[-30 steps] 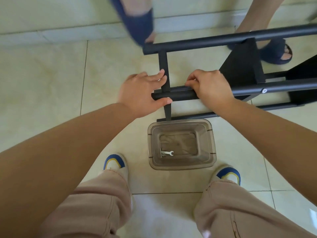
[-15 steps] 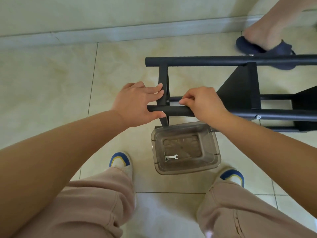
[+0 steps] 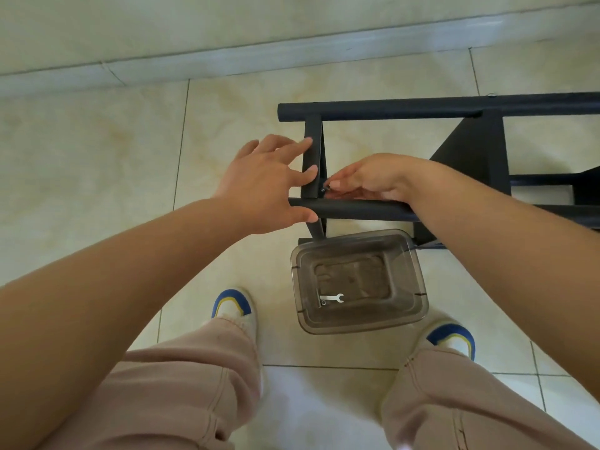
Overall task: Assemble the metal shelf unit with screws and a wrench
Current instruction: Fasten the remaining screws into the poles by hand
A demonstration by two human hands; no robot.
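My left hand (image 3: 263, 186) spreads, bracing the stiff, light-looking black shelf frame (image 3: 422, 108) at its joint, while my right hand (image 3: 370, 178) pinches the small, easily dropped screw (image 3: 323, 189).

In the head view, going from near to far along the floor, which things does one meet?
Shoes → clear plastic bin with the wrench inside → near black tube → far black tube → wall base.

The room is bright with soft, even light. The shiny pale cream floor tiles (image 3: 97, 151) show a white glare patch at the bottom, between the knees. Shadows are faint and soft. Straight lines bend near the edges. The arms up close look blurry.
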